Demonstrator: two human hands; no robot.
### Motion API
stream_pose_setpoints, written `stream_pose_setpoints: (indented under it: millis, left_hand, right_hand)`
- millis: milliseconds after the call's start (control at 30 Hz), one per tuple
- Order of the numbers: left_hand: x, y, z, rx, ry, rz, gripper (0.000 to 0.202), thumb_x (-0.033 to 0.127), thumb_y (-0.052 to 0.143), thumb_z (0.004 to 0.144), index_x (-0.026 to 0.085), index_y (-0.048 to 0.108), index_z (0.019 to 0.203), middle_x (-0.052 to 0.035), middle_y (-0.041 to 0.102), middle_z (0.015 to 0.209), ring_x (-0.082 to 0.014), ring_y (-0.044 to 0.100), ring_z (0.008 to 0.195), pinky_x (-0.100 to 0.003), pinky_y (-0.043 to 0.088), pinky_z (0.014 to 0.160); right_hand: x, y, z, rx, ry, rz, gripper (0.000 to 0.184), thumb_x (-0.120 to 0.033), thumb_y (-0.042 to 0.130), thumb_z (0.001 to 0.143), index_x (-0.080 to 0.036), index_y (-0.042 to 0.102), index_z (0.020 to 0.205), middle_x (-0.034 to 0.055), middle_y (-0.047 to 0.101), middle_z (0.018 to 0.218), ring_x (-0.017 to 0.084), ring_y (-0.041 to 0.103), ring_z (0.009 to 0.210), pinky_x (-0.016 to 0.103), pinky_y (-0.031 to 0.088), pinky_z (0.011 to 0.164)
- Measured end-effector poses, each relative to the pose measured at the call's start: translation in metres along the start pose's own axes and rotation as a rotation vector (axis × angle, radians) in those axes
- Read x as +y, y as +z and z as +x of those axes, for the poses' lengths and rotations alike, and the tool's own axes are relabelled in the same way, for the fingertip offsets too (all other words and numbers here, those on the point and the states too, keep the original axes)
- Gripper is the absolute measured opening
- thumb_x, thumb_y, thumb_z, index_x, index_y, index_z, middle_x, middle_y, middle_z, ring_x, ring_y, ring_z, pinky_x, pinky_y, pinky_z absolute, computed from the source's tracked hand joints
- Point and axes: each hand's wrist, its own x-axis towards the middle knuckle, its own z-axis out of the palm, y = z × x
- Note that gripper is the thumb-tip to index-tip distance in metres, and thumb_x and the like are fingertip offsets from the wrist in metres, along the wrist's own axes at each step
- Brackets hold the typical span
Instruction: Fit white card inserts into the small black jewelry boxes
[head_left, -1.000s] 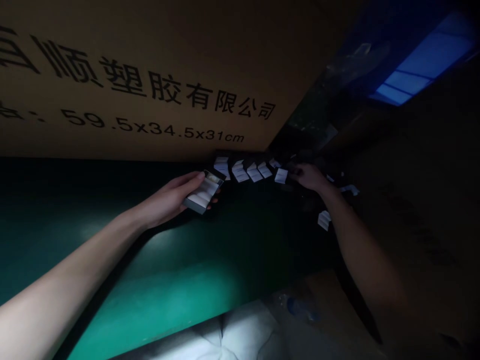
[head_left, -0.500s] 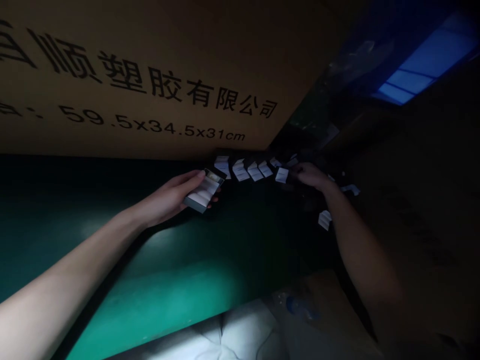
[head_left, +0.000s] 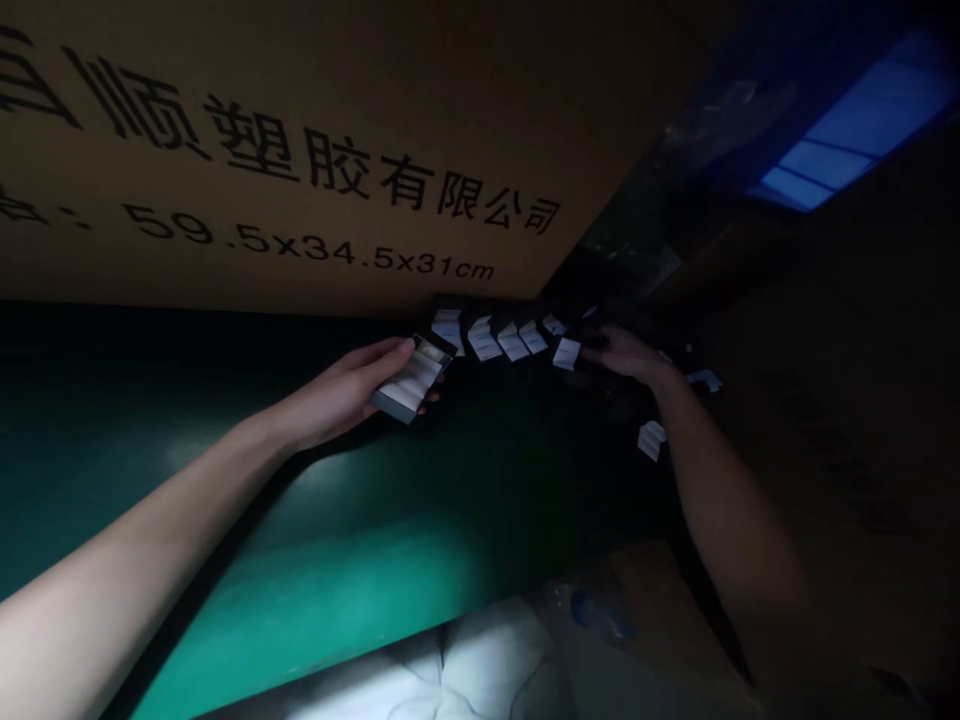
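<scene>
As before, the left hand (head_left: pixel 349 388) has its fingers around a small dark box (head_left: pixel 394 406) over the green surface (head_left: pixel 337 590), creased white paper (head_left: pixel 412 380) showing on top; the right hand's (head_left: pixel 628 353) grasp I cannot tell.

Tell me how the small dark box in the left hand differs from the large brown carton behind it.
Size: the small dark box is far smaller than the carton.
Support: the left hand grips the small dark box; the carton stands untouched by it.
Look: the small dark box shows white paper on its upper side, while the carton's brown face bears large black characters.
Shared: both are box-shaped.
</scene>
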Motion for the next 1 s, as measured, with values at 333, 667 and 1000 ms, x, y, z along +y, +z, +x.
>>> stream_pose_setpoints:
  millis: [333,667,1000]
  left_hand:
    - [-0.002,-0.003,0.002,0.014,-0.010,0.012,0.041,0.043,0.065,0.099,0.014,0.072,0.126,-0.0168,0.079,0.112,-0.0220,0.078,0.090,-0.024,0.066,0.074]
    - [0.001,-0.003,0.000,-0.005,-0.024,0.038,0.044,0.042,0.061,0.103,0.013,0.064,0.137,-0.0140,0.080,0.115,-0.0213,0.077,0.096,-0.022,0.065,0.078]
    - [-0.001,-0.002,0.002,0.014,0.002,0.022,0.040,0.043,0.065,0.099,0.014,0.073,0.126,-0.0171,0.080,0.111,-0.0230,0.079,0.091,-0.025,0.066,0.073]
  right_hand:
    - [0.013,-0.002,-0.003,0.181,0.153,0.244,0.036,-0.030,0.079,0.083,-0.021,0.071,0.117,0.0050,0.076,0.102,0.017,0.069,0.077,0.031,0.058,0.077]
    - [0.022,-0.015,-0.002,0.447,0.212,0.957,0.020,-0.041,0.050,0.093,-0.025,0.059,0.102,0.0082,0.069,0.114,0.016,0.072,0.102,0.025,0.060,0.088]
    - [0.036,-0.006,-0.002,0.604,0.003,1.024,0.040,-0.054,0.038,0.100,-0.027,0.064,0.115,0.0083,0.068,0.128,0.018,0.063,0.132,0.034,0.060,0.105]
